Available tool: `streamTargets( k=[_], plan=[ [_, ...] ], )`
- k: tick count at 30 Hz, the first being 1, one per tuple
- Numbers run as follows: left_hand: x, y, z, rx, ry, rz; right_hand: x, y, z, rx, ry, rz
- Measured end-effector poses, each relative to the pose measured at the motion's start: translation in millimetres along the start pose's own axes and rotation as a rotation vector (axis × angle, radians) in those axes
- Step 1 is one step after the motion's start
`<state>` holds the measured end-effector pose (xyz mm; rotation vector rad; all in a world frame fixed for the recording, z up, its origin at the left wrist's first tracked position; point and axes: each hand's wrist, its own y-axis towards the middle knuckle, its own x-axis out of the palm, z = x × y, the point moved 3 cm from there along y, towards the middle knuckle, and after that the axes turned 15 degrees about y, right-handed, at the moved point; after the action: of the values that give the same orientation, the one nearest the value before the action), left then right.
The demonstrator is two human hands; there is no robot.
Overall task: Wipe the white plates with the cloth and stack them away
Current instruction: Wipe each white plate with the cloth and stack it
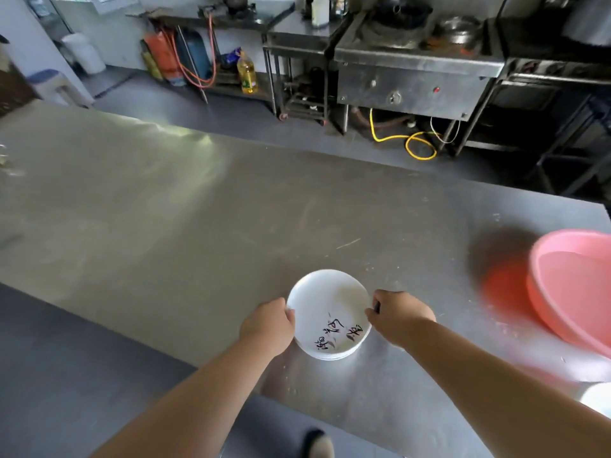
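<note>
Left hand point(267, 325) and right hand point(401, 317) grip the white plates point(327, 302) on a steel table point(165, 209), stove point(413, 61) beyond.

bare forearms point(198, 391), and a dark-topped pale shoe point(318, 445).

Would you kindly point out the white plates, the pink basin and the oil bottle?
white plates point(325, 300): head view, bare middle of the top plate.
pink basin point(568, 292): head view, its inner floor.
oil bottle point(247, 76): head view, its yellow body.
</note>
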<state>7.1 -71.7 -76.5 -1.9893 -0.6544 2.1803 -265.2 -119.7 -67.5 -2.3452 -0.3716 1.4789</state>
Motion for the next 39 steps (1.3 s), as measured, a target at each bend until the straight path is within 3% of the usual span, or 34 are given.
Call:
streamTargets(
  k=[9,13,18,30,35,39],
  plan=[
    [-4.3,11.0,-0.2,0.057,-0.233,0.066,1.0,-5.2,-0.3,0.116,0.169,0.01],
    [-17.1,12.0,15.5,0.102,-0.25,0.12,-7.8,-25.1,16.0,0.185,0.538,0.026],
    [-24.7,6.3,67.0,0.195,-0.248,0.129,-28.9,-61.2,50.4,0.213,0.699,0.089],
    [4.8,-47.1,177.0,0.425,-0.285,-0.133,-37.2,-125.8,154.5,0.366,0.777,0.254],
    [53.6,-68.7,186.2,0.39,-0.503,-0.346,-9.8,-141.8,188.2,0.44,0.681,0.216],
    [98.4,-77.6,186.1,0.325,-0.53,-0.363,21.5,-141.6,207.8,0.493,0.498,0.217]
  ],
)
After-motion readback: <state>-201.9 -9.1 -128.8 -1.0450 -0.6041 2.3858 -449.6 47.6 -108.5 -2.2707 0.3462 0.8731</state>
